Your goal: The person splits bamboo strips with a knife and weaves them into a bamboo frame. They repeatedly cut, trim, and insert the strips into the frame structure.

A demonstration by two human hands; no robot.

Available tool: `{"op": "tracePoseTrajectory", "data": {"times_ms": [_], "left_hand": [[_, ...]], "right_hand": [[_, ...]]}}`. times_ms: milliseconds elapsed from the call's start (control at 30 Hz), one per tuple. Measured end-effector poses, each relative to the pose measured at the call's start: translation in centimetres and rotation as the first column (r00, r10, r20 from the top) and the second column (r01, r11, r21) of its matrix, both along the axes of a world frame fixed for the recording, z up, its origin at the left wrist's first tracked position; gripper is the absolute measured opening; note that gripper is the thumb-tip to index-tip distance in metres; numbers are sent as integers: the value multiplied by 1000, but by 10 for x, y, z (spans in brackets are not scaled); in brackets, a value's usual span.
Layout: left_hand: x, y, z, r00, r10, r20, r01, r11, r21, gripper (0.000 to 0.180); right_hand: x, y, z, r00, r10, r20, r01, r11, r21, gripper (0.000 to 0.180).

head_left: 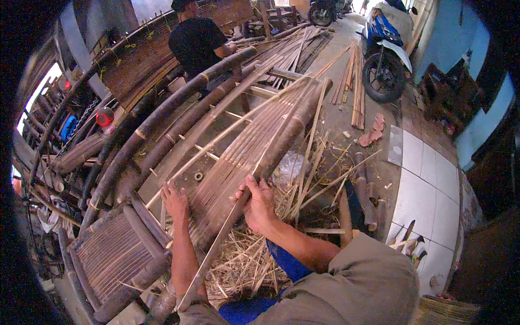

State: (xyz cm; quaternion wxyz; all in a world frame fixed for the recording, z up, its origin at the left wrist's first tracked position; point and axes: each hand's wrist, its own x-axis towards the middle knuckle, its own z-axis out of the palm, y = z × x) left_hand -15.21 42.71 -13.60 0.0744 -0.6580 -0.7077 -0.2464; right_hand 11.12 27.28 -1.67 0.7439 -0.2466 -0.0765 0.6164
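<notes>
A long bamboo frame (162, 116) of dark thick poles lies in front of me, with a bed of thin split slats (254, 138) laid along it. My right hand (257, 206) is closed around a thin pale bamboo slat (216, 249) that runs from my lap up across the slat bed. My left hand (174, 200) rests flat with fingers spread on the slats beside a dark cross pole (143, 227).
Bamboo shavings and offcuts (246, 260) litter the floor under the frame. Another person in a black shirt (196, 40) works at the far end. A blue motorbike (385, 51) stands at the back right, loose bamboo strips (355, 81) beside it, white floor tiles (428, 184) at right.
</notes>
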Motion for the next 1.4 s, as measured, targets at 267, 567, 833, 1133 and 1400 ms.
{"op": "tracePoseTrajectory", "data": {"times_ms": [267,567,833,1133,1400], "left_hand": [[4,32,15,985,-6,-174,0,999,-36,59],[0,58,-11,940,-171,-296,109,970,-216,39],[64,64,64,951,-268,-155,261,963,-63,25],[111,0,86,930,-356,-90,318,904,-286,29],[115,-73,83,951,-266,157,297,927,-228,35]], "right_hand": [[40,36,-6,996,-91,-6,91,994,-52,15],[75,56,-40,996,-85,-1,84,994,-70,20],[95,68,-42,991,-133,10,132,978,-162,22],[110,66,-58,984,-113,136,142,964,-225,21],[86,73,-51,973,4,229,40,981,-189,21]]}}
